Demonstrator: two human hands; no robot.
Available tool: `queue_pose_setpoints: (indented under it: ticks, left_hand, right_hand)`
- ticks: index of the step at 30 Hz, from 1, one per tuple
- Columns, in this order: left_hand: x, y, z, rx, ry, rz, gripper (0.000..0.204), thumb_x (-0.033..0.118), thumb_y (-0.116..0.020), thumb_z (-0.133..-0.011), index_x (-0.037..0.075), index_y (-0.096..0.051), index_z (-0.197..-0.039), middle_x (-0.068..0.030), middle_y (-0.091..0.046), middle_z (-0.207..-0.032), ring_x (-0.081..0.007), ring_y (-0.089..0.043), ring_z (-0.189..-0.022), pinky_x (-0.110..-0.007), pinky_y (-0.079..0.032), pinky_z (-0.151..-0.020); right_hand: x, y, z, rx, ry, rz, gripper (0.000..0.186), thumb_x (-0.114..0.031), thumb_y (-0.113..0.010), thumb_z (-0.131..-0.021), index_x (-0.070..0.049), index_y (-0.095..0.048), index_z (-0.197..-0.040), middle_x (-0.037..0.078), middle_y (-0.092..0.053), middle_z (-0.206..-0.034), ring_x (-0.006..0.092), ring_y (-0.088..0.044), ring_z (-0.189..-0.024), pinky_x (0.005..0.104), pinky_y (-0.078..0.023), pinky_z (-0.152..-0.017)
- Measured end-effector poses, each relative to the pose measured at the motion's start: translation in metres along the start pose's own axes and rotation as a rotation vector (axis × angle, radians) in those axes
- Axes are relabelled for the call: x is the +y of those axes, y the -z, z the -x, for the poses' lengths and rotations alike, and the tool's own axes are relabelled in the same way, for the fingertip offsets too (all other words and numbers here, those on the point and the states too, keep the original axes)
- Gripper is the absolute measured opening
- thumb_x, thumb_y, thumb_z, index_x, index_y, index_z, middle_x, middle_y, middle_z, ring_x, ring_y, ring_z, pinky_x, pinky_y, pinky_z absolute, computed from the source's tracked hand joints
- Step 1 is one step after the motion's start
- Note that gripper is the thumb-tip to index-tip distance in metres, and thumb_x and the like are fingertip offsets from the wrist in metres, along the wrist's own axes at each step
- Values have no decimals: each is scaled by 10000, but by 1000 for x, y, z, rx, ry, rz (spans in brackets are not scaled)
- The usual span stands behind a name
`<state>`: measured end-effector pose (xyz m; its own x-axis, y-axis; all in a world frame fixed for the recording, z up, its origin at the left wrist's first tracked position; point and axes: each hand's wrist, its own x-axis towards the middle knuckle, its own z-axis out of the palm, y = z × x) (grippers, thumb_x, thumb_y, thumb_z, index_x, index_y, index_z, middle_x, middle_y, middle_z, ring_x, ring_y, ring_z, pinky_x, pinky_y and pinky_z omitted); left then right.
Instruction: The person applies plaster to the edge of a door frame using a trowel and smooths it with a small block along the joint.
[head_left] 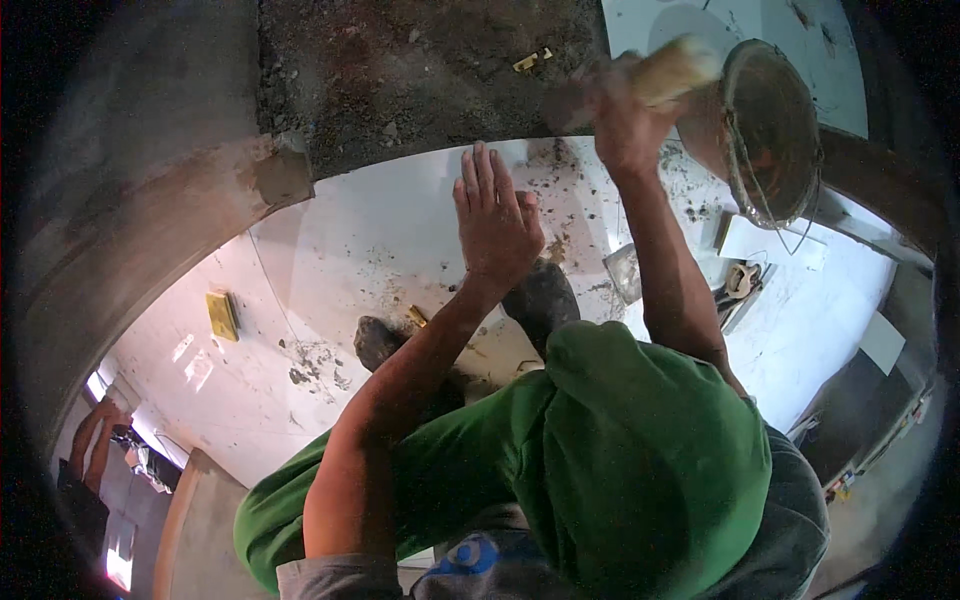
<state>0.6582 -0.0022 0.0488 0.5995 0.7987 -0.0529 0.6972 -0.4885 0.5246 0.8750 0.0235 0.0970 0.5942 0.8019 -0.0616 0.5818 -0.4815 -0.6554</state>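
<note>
White floor (350, 215) below, we're grasping a blurred, likely stiff, hefty tool (680, 70) by its near end, right hand (630, 135) clenched, left hand (497, 220) spread.

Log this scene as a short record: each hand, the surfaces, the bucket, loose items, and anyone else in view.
Left hand: open, palm down at the white surface, fingers toward the dark gritty bed; contact unclear
Right hand: gripping a pale yellowish object, motion-blurred, kind unclear
White surface: strewn with dark crumbs
Bucket: just right of the right hand
Loose items: yellow block at left; small yellow pieces on the bed
Others: another person's arms, lower left
</note>
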Motion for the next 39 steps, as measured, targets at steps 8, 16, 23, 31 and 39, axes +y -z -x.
queue_pose_setpoints:
  ticks: [8,16,23,31,39]
  left_hand:
    - [43,-22,-12,-25,-121,160,751,358,-538,-1042,-102,-327,-1597,-356,-229,-1690,-505,-233,-1572,-640,-232,-1254]
    - [81,-3,-7,-716,-366,561,587,378,-593,-1009,8,-565,-1464,-260,-627,-1416,-412,-599,-1328,-526,-453,-1156]
    - [3,66,-22,-815,-436,333,283,180,-651,-930,28,-696,-1164,-239,-747,-1005,-431,-748,-949,-542,-595,-877]
    - [-43,106,-33,-610,-143,196,225,108,-615,-993,6,-659,-1189,-244,-737,-990,-441,-729,-955,-531,-573,-887]
    - [-57,51,-68,124,-171,159,371,104,-616,-980,-28,-637,-1326,-219,-586,-1261,-402,-566,-1200,-545,-447,-996]
  right_hand:
    - [64,13,-42,320,310,-62,251,-158,-590,-1069,-14,-674,-1257,141,-679,-1268,273,-629,-1199,403,-516,-1038]
    - [66,-4,-21,429,340,729,265,-142,-673,-1008,4,-683,-1229,89,-658,-1110,285,-640,-1115,426,-515,-1008]
    - [140,-16,-34,188,194,-87,678,-489,-634,-1042,-85,-462,-1558,174,-577,-1478,361,-514,-1371,627,-293,-1163]
    - [29,-23,-21,538,557,798,213,-101,-642,-991,1,-623,-1178,149,-681,-1107,283,-651,-1061,415,-517,-951]
    - [-36,-8,-55,201,248,-325,155,-101,-613,-1006,5,-674,-912,74,-687,-797,185,-656,-769,354,-553,-735]
